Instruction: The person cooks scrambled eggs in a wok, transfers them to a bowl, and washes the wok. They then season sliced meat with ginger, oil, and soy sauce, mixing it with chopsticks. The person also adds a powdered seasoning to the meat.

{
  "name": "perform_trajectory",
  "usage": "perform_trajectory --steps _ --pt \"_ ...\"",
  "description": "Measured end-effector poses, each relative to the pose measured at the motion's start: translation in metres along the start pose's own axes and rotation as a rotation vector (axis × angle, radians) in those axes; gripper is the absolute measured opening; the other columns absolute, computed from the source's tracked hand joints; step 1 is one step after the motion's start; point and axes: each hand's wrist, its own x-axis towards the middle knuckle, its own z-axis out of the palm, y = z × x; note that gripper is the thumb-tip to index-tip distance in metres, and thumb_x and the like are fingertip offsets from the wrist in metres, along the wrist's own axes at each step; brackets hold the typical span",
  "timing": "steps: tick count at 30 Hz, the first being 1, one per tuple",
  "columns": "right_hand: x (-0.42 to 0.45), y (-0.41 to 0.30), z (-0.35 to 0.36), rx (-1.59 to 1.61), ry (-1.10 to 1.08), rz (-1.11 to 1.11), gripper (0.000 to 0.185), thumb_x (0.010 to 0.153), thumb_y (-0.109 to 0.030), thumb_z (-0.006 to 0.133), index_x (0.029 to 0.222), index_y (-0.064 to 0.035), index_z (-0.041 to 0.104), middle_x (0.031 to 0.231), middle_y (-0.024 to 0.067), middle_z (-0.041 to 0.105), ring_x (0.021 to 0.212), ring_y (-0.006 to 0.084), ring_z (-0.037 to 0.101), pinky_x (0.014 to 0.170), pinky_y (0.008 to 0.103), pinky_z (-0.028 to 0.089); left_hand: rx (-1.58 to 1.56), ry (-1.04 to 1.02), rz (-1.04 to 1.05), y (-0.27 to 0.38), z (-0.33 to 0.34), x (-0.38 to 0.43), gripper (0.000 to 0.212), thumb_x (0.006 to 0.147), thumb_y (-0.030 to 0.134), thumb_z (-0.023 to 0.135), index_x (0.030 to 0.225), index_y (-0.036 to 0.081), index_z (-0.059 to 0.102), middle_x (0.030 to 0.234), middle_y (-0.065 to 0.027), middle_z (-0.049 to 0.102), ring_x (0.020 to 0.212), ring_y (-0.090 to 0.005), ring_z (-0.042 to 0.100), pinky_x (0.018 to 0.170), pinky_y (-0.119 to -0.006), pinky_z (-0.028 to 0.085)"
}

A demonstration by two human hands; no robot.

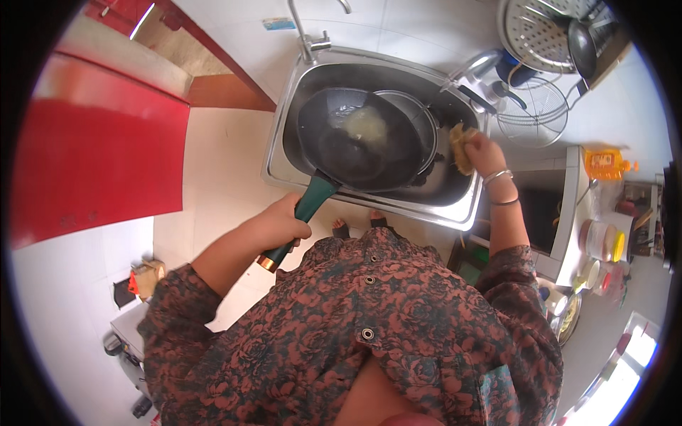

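Observation:
My left hand (277, 223) grips the green handle (314, 199) of a dark wok (341, 149). The wok sits over a stainless steel sink (458, 194), and some cloudy, yellowish liquid (365, 125) lies in it. Behind the wok's right side, partly hidden by it, is a round metal-rimmed item (430, 133) in the basin. At the right side of the sink, my right hand (484, 153) holds a crumpled yellow-brown scrubbing cloth (459, 148), apart from the wok. Dark scraps (426, 173) show on the basin floor between them.
A metal faucet (309, 45) rises behind the sink's left corner. On the right wall hang a perforated steel strainer (538, 34), a dark ladle (582, 48) and a wire basket (533, 120). Jars (599, 239) and an orange-yellow bottle (605, 163) line the right counter. A red panel (106, 154) stands left.

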Motion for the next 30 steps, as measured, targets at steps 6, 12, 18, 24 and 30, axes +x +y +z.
perform_trajectory --steps 6,12,18,24,30 --pt "-0.047 -0.012 0.043 0.303 -0.388 0.417 0.056 0.092 -0.05 0.041 0.081 0.001 0.061 0.071 0.0169 0.064 0.064 0.0293 0.064 0.06 0.0383 0.051 0.074 -0.116 -0.1 0.094 -0.022 -0.028 0.038 0.07 0.004 0.065 0.102 -0.001 0.044 0.071 -0.0083 0.052 0.055 -0.0147 0.054 0.047 -0.03 0.045" --pt "-0.081 -0.049 0.11 0.949 -0.684 0.542 0.05 0.095 -0.043 0.037 0.076 -0.0011 0.057 0.058 0.0072 0.056 0.045 0.0155 0.052 0.043 0.03 0.042 1.05 0.061 -0.156 0.216 0.001 -0.048 0.033 0.071 0.012 0.063 0.098 -0.002 0.051 0.072 -0.0123 0.062 0.067 -0.0205 0.063 0.061 -0.033 0.048" --pt "-0.068 -0.096 0.129 0.826 -0.938 0.197 0.04 0.094 -0.038 0.044 0.078 -0.0038 0.055 0.064 0.0051 0.058 0.047 0.0141 0.051 0.042 0.0279 0.041 1.636 0.289 -0.179 0.248 0.02 -0.067 0.047 0.071 -0.002 0.054 0.117 0.001 0.044 0.086 -0.0208 0.061 0.083 -0.0345 0.063 0.069 -0.04 0.048" --pt "-0.054 -0.093 0.117 0.933 -0.887 0.198 0.028 0.09 -0.029 0.055 0.092 -0.001 0.059 0.068 0.0044 0.059 0.05 0.0118 0.053 0.044 0.0264 0.043 1.561 0.313 -0.347 0.239 0.017 -0.089 0.042 0.072 0.005 0.055 0.113 0.002 0.046 0.084 -0.0133 0.063 0.069 -0.0255 0.065 0.062 -0.038 0.05" --pt "-0.02 -0.021 0.061 0.844 -0.491 0.279 0.028 0.091 -0.027 0.054 0.093 -0.0003 0.062 0.066 0.0047 0.06 0.05 0.0121 0.055 0.044 0.025 0.042 0.661 0.129 -0.212 0.207 -0.009 -0.08 0.044 0.066 0.001 0.06 0.108 -0.001 0.044 0.059 -0.0074 0.051 0.046 -0.0149 0.051 0.045 -0.029 0.042"
